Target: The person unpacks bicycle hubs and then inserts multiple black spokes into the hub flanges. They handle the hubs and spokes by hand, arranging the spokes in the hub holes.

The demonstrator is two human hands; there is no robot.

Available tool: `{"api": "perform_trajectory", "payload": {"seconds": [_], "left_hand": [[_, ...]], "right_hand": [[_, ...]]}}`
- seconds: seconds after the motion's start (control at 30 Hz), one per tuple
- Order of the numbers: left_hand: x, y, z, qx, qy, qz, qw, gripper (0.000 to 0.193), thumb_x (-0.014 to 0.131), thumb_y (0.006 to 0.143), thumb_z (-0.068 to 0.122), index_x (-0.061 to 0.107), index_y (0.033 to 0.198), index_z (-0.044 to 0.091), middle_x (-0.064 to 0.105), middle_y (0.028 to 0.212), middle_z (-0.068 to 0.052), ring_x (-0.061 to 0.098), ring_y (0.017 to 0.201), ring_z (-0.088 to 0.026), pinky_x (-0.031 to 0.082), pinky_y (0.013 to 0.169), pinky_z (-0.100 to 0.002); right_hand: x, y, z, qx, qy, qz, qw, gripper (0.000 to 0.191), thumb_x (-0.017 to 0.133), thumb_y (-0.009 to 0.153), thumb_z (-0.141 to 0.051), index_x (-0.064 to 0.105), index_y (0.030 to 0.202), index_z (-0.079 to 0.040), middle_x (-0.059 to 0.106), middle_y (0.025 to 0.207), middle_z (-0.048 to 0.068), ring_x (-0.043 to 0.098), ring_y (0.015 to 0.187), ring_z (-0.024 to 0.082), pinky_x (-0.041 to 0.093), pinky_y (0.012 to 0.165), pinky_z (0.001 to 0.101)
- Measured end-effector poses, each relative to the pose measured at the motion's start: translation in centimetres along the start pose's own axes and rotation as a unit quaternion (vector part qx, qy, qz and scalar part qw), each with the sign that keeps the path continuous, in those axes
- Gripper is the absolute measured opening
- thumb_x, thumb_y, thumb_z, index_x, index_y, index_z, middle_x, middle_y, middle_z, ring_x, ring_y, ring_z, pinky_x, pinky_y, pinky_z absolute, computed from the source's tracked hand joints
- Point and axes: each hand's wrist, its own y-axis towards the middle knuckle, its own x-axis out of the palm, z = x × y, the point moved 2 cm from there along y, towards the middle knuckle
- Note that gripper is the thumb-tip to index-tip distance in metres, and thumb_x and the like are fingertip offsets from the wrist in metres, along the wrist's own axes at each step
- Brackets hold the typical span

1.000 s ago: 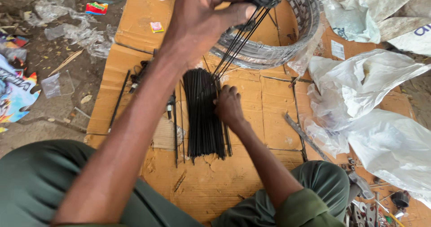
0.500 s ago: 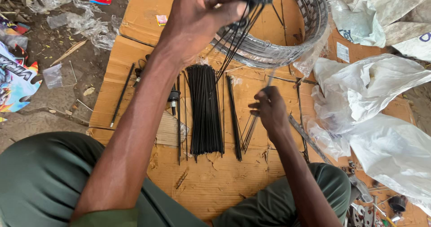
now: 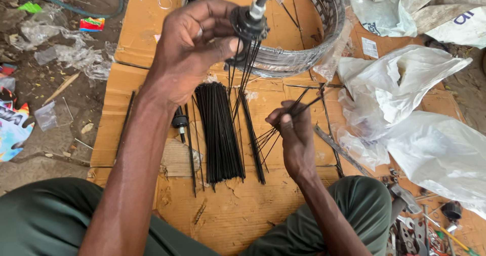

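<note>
Flattened cardboard [image 3: 147, 38] covers the dirt ground, with crumpled white plastic bags [image 3: 430, 139] heaped at the right. At its far edge lies a metal wheel rim [image 3: 324, 43], bare of spokes. A thick bundle of black spokes [image 3: 218, 132] lies unused mid-sheet. Raised above it, the left hand [image 3: 190, 48] grips a black hub [image 3: 249, 22] with only several spokes hanging; most lacing looks undone. The right hand [image 3: 293, 134] pinches a small fan of loose spokes [image 3: 276, 129].

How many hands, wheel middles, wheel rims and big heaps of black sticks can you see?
Hands: 2, left hand and right hand
Wheel hub: 1
Wheel rim: 1
Big pile of black spokes on the cardboard: 1
Total: 5
</note>
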Motion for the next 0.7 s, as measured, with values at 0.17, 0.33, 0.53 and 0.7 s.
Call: {"api": "perform_trajectory", "payload": {"seconds": [0.17,0.33,0.53,0.7], "left_hand": [[-0.6,-0.3,-0.8,-0.042,0.015,-0.019,0.999,0.035,0.073,0.089,-0.007,0.066,0.122,0.001,0.074,0.112,-0.006,0.071,0.104,-0.013,0.063,0.097,-0.028],[-0.9,-0.4,-1.5,-0.041,0.005,-0.020,0.999,0.034,0.076,0.090,-0.005,0.067,0.122,0.001,0.073,0.114,-0.008,0.070,0.105,-0.013,0.062,0.097,-0.029],[-1.0,-0.4,-1.6,-0.018,0.028,-0.024,0.999,0.032,0.078,0.090,0.003,0.068,0.121,0.003,0.075,0.113,-0.008,0.073,0.105,-0.016,0.066,0.099,-0.032],[-1.0,-0.3,-1.6,-0.014,-0.021,-0.029,0.999,0.035,0.076,0.093,0.003,0.068,0.127,0.004,0.076,0.117,-0.006,0.073,0.112,-0.015,0.062,0.105,-0.032]], "right_hand": [[0.2,0.2,-1.6,-0.003,-0.031,-0.020,0.999,0.025,0.051,0.107,-0.004,0.047,0.132,-0.002,0.061,0.101,0.009,0.063,0.102,0.019,0.054,0.102,0.0389],[0.2,0.3,-3.5,-0.016,-0.006,-0.019,1.000,0.032,0.051,0.105,-0.002,0.043,0.136,-0.003,0.059,0.105,0.008,0.061,0.102,0.017,0.054,0.101,0.0356],[0.8,0.1,-3.8,-0.028,-0.057,-0.024,0.998,0.021,0.052,0.107,-0.003,0.049,0.128,-0.001,0.060,0.105,0.011,0.065,0.100,0.020,0.058,0.099,0.0373],[-0.2,-0.8,-5.0,-0.112,-0.088,0.011,0.990,0.009,0.052,0.112,-0.004,0.049,0.121,-0.003,0.068,0.105,0.013,0.070,0.102,0.023,0.062,0.097,0.0381]]}}
